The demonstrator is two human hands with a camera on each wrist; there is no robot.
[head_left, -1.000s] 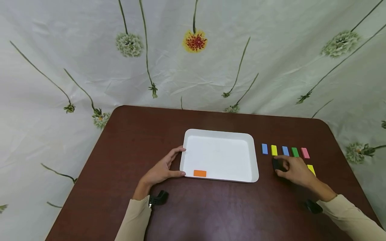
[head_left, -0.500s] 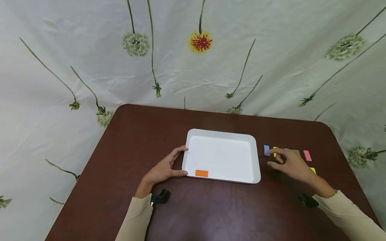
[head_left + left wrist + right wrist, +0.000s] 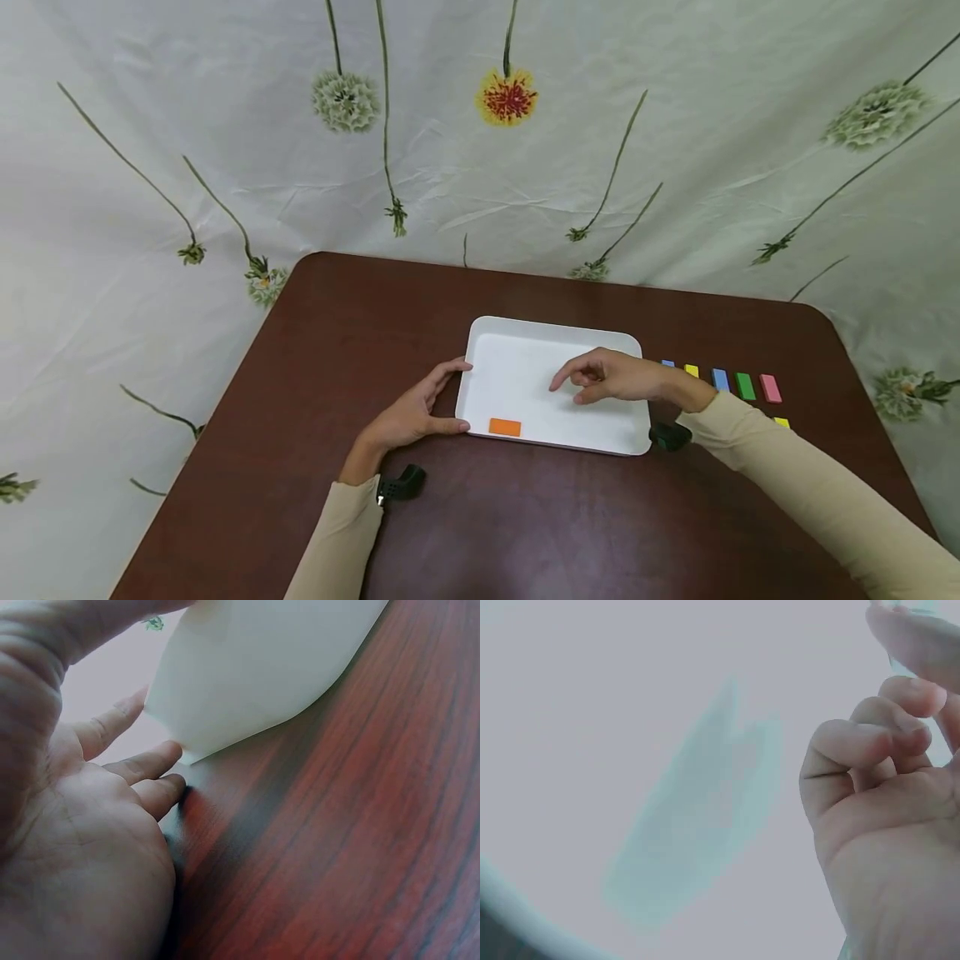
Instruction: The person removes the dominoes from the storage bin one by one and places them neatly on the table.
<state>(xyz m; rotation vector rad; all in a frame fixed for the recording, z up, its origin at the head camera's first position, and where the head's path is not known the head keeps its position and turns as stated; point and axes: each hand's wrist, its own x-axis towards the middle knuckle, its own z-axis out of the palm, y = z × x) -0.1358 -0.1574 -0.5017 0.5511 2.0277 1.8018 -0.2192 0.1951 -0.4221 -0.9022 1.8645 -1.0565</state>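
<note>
My left hand (image 3: 408, 412) is at the left end of a shallow white tray (image 3: 517, 358), thumb at the near corner and straight fingers at the left rim. The left wrist view shows the fingers against the tray's pale outer side (image 3: 255, 667). Inside the tray, an orange block (image 3: 505, 427) lies near the front left corner. Over the tray's right half hovers my right hand (image 3: 618, 379), index finger and thumb apart, with white tray showing between their tips. The right wrist view has its other fingers (image 3: 855, 750) loosely bent, above a blurred shadow on the tray.
Right of the tray, a row holds a yellow block (image 3: 692, 372), a green block (image 3: 745, 386), a pink block (image 3: 770, 388) and blue ones. Another yellow block (image 3: 782, 422) is nearer, partly behind the right sleeve (image 3: 795, 467). A flowered cloth hangs behind the brown table (image 3: 375, 308).
My right hand has lifted away from a black block at the right and moved left over the tray. That block's spot is now behind my wrist. My left hand stays at the tray's edge.
</note>
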